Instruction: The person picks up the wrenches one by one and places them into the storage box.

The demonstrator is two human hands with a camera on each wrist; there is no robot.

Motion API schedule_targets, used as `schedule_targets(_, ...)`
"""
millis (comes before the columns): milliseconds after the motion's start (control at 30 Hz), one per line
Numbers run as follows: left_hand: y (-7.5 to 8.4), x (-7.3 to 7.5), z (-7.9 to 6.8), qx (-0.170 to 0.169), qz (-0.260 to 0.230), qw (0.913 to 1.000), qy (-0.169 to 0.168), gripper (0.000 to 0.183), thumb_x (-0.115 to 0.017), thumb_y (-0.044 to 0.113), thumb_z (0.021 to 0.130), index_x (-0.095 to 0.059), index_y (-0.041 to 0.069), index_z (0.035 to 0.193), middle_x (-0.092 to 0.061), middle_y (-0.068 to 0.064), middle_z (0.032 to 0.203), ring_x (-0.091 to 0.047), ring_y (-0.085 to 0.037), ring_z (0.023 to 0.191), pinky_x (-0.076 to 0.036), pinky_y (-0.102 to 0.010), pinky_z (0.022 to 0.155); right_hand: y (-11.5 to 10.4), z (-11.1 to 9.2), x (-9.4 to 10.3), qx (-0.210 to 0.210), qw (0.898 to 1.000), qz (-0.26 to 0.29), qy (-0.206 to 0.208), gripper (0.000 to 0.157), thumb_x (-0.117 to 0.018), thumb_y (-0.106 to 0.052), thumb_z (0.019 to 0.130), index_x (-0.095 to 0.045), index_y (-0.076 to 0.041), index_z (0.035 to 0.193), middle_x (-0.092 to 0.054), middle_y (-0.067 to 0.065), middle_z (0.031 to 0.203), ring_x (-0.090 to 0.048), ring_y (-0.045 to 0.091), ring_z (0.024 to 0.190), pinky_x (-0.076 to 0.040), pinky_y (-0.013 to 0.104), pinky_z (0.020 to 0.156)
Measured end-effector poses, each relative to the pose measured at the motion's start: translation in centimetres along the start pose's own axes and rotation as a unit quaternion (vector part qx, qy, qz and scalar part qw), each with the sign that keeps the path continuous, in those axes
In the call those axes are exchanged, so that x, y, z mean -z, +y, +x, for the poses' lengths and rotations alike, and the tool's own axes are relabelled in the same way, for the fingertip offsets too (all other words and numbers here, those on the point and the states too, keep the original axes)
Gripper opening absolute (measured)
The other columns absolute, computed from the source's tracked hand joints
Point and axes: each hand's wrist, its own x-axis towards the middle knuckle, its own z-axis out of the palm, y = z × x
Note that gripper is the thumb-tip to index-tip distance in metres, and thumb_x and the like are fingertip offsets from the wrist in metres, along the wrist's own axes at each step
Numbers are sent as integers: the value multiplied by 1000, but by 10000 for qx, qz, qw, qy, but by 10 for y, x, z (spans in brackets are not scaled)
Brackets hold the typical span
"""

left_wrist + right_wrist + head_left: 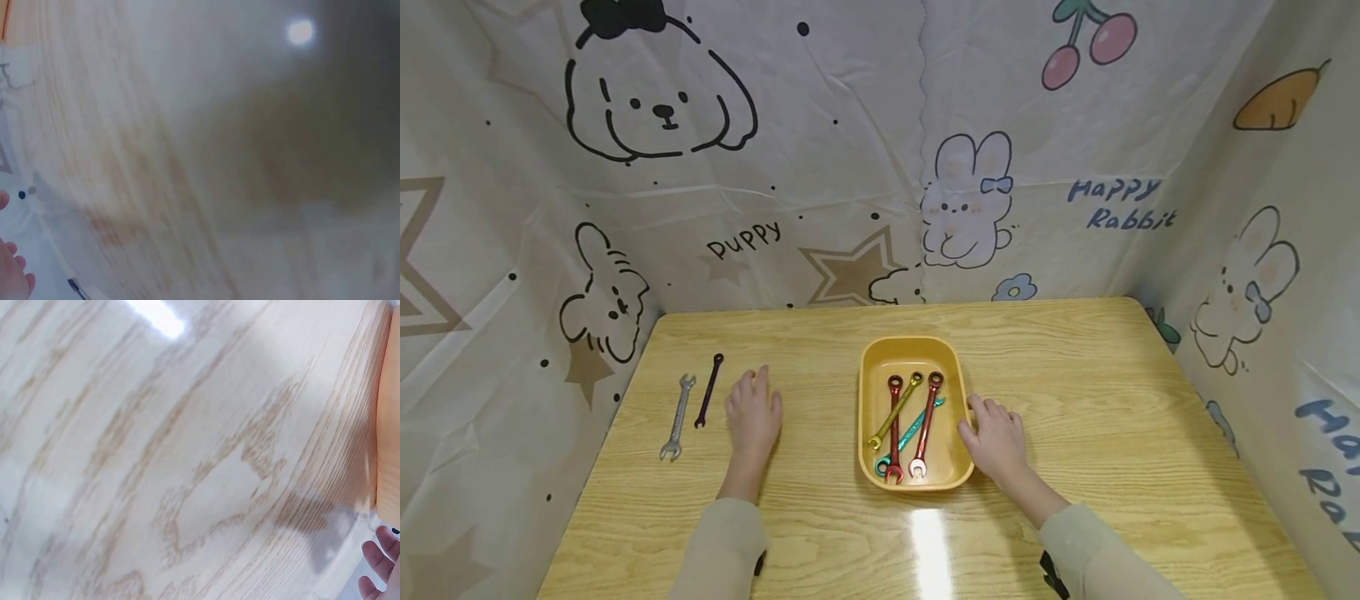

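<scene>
My left hand (pixel 754 417) is low over the table with loosely bent fingers and holds nothing. Just left of it lie a dark purple wrench (pixel 709 392) and a silver open-ended wrench (pixel 678 418). In the left wrist view only fingertips (pixel 15 269) show at the lower left edge. My right hand (pixel 996 437) is at the right side of a yellow tray (pixel 955 475), fingertips right at its rim. Inside the tray lie two red wrenches (pixel 927 427), a gold wrench (pixel 895 412) and a teal wrench (pixel 912 432), some crossing each other.
The wood-grain table (pixel 1090 400) is bounded at the back and sides by a printed cloth (pixel 850 167) with puppy and rabbit drawings. A bright light reflection lies on the tabletop in front of the tray.
</scene>
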Motion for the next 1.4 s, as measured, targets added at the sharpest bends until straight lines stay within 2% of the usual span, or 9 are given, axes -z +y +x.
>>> schedule_targets(467,-18,6,7,488,132,9986,-155,53,-50,19,92,-31,6,139,-31,-23,136,-26,-41,125,-22,-58,99,1,1,-2,36,10000,-77,47,33,-50,-30,88,-53,-11,115,-59,12,104,-55,31,97,-37,52,85)
schedule_targets(733,-30,6,11,653,69,9978,40,52,-52,16,90,-33,4,136,-31,-23,135,-27,-42,123,-21,-59,97,2,0,-3,26,9999,-121,39,34,-50,-31,87,-53,-11,116,-59,12,104,-55,31,97,-37,52,85)
schedule_targets(900,-38,7,14,814,-8,9967,-12,53,-51,15,90,-31,3,138,-28,-25,136,-24,-43,124,-20,-59,97,2,0,-3,8,9999,-108,42,35,-50,-31,87,-53,-11,116,-59,12,104,-55,31,97,-36,51,86)
schedule_targets(1400,-45,16,20,1160,-64,9931,-148,54,-49,14,91,-29,4,140,-28,-26,136,-25,-44,123,-22,-57,95,1,0,1,3,10000,-70,28,34,-50,-30,88,-53,-11,116,-59,12,104,-55,32,98,-37,51,85)
